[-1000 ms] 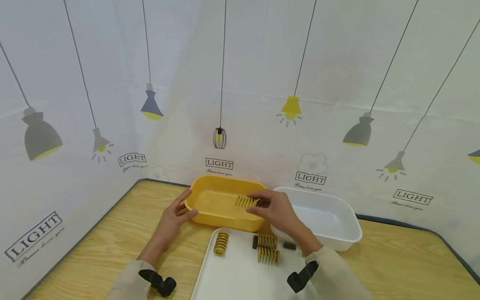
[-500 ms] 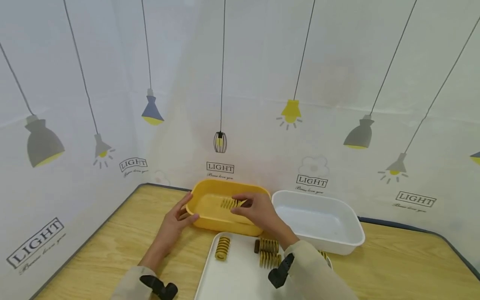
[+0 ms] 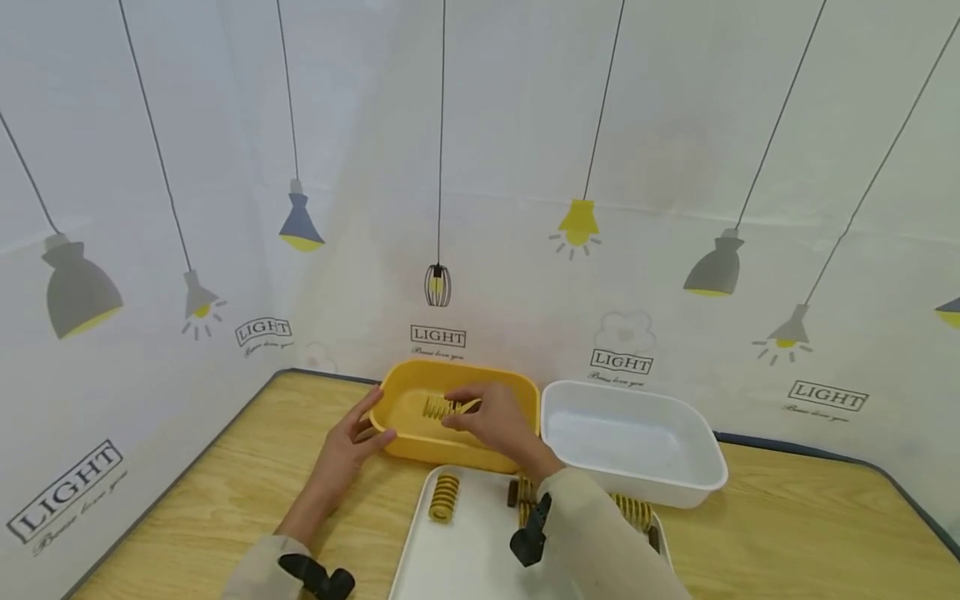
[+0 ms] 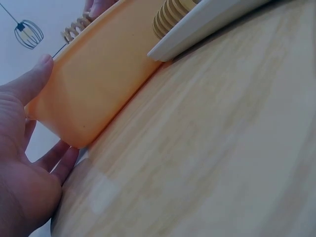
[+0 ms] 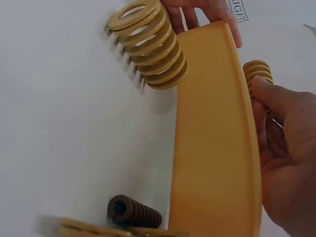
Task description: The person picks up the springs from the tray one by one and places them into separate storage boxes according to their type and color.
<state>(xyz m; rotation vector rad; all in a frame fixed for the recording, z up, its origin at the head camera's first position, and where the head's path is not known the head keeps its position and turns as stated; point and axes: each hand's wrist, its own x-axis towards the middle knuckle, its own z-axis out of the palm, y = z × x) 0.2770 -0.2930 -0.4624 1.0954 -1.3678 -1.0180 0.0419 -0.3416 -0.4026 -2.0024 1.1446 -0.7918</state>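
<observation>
My right hand (image 3: 498,417) pinches a yellow coil spring (image 3: 435,407) between thumb and fingers, inside the yellow bin (image 3: 450,452). The spring lies roughly sideways; whether it touches the bin's floor I cannot tell. At the bin's left end, my left hand (image 3: 341,450) holds the corner, thumb (image 4: 37,79) at the front rim and fingers round the end wall. On the white tray (image 3: 465,558) in front lie more yellow coil springs, one at the left (image 3: 444,498) and one at the right (image 3: 633,510). My right sleeve hides part of the middle ones.
A white bin (image 3: 637,483) stands right of the yellow bin. Small dark brown springs, one of them plain in the right wrist view (image 5: 136,212), lie on the tray. Behind the wooden table (image 3: 247,467) hangs a lamp-printed curtain (image 3: 510,275).
My right hand has carried the spring leftward and deeper into the yellow bin. Its sleeve now uncovers springs at the tray's right. My left hand has stayed at the bin's left end.
</observation>
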